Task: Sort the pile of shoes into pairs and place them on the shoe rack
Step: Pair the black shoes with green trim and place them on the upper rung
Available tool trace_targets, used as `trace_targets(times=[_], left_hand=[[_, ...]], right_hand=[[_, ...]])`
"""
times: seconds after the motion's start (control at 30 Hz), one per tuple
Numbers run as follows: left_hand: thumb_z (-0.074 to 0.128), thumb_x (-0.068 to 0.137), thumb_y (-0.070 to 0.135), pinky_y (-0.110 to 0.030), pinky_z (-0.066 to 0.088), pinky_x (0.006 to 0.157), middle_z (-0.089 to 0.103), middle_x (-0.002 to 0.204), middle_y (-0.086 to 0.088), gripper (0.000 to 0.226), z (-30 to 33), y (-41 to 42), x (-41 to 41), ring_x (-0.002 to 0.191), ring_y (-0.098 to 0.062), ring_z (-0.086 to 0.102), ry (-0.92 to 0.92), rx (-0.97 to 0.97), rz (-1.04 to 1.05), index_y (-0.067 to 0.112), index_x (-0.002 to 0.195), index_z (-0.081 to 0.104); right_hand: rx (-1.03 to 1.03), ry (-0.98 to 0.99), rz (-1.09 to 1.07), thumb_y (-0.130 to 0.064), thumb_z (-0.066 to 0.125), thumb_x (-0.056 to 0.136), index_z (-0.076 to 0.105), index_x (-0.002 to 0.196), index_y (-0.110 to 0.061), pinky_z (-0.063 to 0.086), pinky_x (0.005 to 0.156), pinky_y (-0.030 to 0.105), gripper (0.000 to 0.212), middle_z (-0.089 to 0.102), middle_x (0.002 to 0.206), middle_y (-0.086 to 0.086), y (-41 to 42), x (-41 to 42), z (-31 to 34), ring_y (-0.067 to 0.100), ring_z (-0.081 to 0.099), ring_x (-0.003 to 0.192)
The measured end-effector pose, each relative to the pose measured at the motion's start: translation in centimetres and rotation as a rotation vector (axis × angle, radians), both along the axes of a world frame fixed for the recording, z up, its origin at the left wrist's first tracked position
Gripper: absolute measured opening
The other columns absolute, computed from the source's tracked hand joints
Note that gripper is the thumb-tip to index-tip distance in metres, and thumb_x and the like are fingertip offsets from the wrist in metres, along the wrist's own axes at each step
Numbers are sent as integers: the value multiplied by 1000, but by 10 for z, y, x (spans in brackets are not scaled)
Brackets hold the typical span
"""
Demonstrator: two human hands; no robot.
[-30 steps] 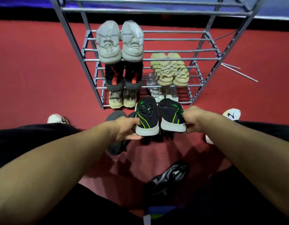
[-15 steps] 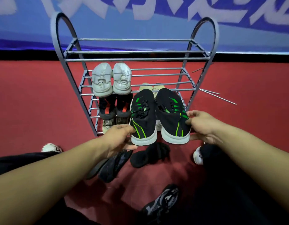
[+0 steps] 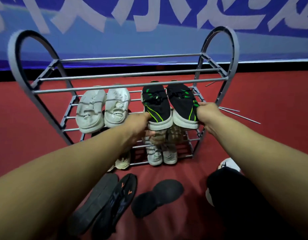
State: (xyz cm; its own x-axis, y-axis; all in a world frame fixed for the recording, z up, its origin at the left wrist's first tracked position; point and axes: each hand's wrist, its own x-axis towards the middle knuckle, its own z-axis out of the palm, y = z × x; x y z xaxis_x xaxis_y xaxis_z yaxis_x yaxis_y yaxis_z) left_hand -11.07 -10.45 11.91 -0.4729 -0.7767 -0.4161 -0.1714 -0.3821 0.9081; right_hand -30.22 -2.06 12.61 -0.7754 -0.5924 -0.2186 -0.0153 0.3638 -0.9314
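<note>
Head view: a grey metal shoe rack (image 3: 127, 85) is shown in the centre of the frame, standing on a red floor (image 3: 271, 101) before a blue banner (image 3: 149, 40). Two black shoes with green stripes are held side by side at centre right, toes passed under the front bar of the top tier, over the second tier. The left black shoe (image 3: 155, 105) is gripped at its heel end by the left hand (image 3: 138, 122), fingers curled beneath the sole. The right black shoe (image 3: 183, 103) is pinched at its heel edge by the right hand (image 3: 206, 113). A pair of white sneakers (image 3: 103, 108) is placed on the second tier, just left of the held pair. Light-coloured shoes (image 3: 161, 154) are seen on the bottom tier, partly hidden by the forearms. Dark shoes (image 3: 104, 203) are lying on the floor at lower centre, with another black shoe (image 3: 157, 197) beside them. Loose metal rods (image 3: 239, 115) are lying on the floor right of the rack.
</note>
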Motion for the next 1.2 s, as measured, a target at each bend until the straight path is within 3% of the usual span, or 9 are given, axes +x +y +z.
trace_targets(times=[0.1,0.2,0.37,0.57,0.7,0.77,0.87,1.0,1.2], left_hand=[[49,90,12,-29,60,53,65,104,-16,28,-5,-25,-18,72,-24,63,-65,-56,12,-2,107,66],[48,93,12,-33,61,57,60,100,-19,31,-12,-39,-27,63,-26,64,-143,-88,-5,-9,113,59],[47,98,13,-32,58,62,48,78,-10,17,-24,-46,-32,37,-12,59,-197,-67,-59,-2,99,55],[45,101,21,-29,60,53,56,118,-21,36,-29,-48,-36,53,-23,65,-154,-73,-11,-7,122,51],[42,101,21,-25,57,44,55,106,-17,34,-31,-43,-36,48,-24,64,-173,-89,2,-4,122,51],[41,101,18,-28,58,50,58,100,-15,31,-31,-44,-35,44,-20,65,-180,-91,-15,-5,118,53],[41,100,13,-28,58,52,56,112,-20,26,-28,-46,-33,60,-26,65,-161,-68,-21,-6,113,54],[41,100,15,-31,59,58,57,127,-25,31,-35,-47,-32,66,-24,64,-164,-99,-17,-7,117,55],[40,101,20,-27,57,54,59,93,-14,22,-32,-45,-29,54,-21,62,-269,-196,-71,2,101,53]], right_hand=[[41,64,8,-6,60,76,67,76,-14,56,91,42,11,72,96,8,-33,-25,-15,25,68,93],[126,122,-3,-15,56,69,71,99,-9,57,88,41,34,73,100,8,-53,-31,-21,27,68,92],[184,129,7,-12,57,85,69,116,-13,49,84,31,33,70,112,12,-62,-24,-26,31,65,102],[72,77,-69,-11,56,87,68,118,-21,52,90,31,35,71,112,5,-66,-21,-31,29,65,104],[188,201,-57,-10,49,88,62,128,-26,46,90,28,45,67,124,6,-66,-20,-35,32,60,114],[209,211,-17,-10,48,88,61,130,-26,46,92,31,47,66,125,8,-64,-21,-33,33,60,113],[222,236,53,-7,47,87,65,124,-23,48,93,32,44,68,119,9,-59,-27,-29,34,62,109],[218,260,72,-5,47,84,68,118,-20,53,91,39,43,71,113,10,-55,-35,-33,33,65,101],[216,304,127,-14,46,91,63,127,-23,44,81,31,40,68,121,7,-53,-33,-38,32,62,108]])
